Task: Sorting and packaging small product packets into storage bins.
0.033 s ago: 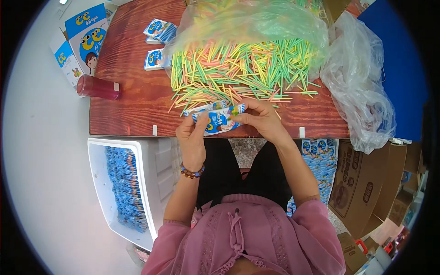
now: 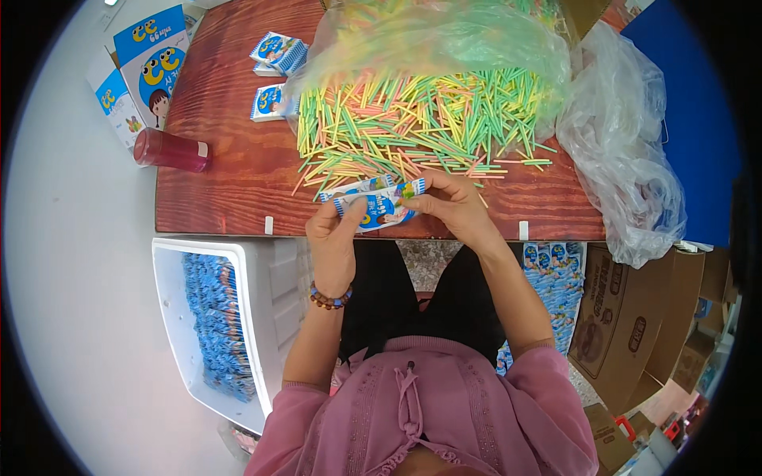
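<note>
Both my hands hold a small blue-and-white candy packet (image 2: 384, 208) over the table's front edge. My left hand (image 2: 332, 232), with a beaded bracelet on its wrist, pinches the packet's left end between thumb and fingers. At its right end, the thumb and fingers of my right hand (image 2: 456, 208) are closed on the packet. A second similar packet (image 2: 367, 187) shows just behind the first; whether a hand touches it I cannot tell. Beyond my fingers lies a large heap of thin pink, yellow and green candy sticks (image 2: 421, 111), spilling from a clear plastic bag (image 2: 436, 40).
Stacked packets (image 2: 278, 54) lie left of the heap. A pink-red bottle (image 2: 171, 151) lies at the table's left edge near printed boxes (image 2: 151, 63). A white foam box (image 2: 246, 317) full of packets stands at lower left; cardboard boxes (image 2: 627, 317) stand at right beside crumpled plastic (image 2: 615, 135).
My left thumb has shifted very slightly to the right on the packet. Otherwise the hands and things stay as they were.
</note>
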{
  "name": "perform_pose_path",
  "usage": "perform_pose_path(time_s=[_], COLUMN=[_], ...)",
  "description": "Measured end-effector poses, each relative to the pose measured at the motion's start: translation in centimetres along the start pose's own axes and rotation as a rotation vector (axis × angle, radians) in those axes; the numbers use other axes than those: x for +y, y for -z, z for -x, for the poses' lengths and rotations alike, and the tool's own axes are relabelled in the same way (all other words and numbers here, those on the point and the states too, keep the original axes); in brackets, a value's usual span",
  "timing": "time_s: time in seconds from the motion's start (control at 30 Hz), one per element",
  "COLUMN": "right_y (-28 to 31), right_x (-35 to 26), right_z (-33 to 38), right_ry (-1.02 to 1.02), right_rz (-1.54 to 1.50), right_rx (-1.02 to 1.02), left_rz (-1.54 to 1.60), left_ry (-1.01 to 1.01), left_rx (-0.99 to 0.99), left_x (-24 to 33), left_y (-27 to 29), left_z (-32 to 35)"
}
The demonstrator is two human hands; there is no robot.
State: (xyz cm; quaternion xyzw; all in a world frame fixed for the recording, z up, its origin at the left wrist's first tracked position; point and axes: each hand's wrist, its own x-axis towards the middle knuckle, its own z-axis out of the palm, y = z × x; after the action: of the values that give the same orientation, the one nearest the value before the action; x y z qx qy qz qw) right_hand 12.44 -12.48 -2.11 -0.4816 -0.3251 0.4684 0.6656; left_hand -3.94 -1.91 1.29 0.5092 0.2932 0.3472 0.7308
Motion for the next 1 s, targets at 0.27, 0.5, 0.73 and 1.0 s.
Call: perform_pose_path(time_s=[0.27,0.5,0.73,1.0], right_y=[-0.8,-1.0,-1.1,0.9], right_x=[-1.1,-0.8,-0.8,-2.2], right_z=[0.0,0.3,0.6,0.7], right_ry=[-0.043,-0.005,0.012,0.287], right_rz=[0.0,0.03,0.15,0.051], right_rx=[0.01,0.052,0.11,0.023], left_rz=[0.048,-0.21,-0.138,0.204], left_ry=[0.142,0.001,0.028,0.136], left_rx=[-0.039,-0.052,0.033,0.116], left_x=[0.2,0.2,-0.5,-0.5], left_y=[0.8,0.6,0.2,1.1], left_z=[0.1,0.4,0.7,0.3])
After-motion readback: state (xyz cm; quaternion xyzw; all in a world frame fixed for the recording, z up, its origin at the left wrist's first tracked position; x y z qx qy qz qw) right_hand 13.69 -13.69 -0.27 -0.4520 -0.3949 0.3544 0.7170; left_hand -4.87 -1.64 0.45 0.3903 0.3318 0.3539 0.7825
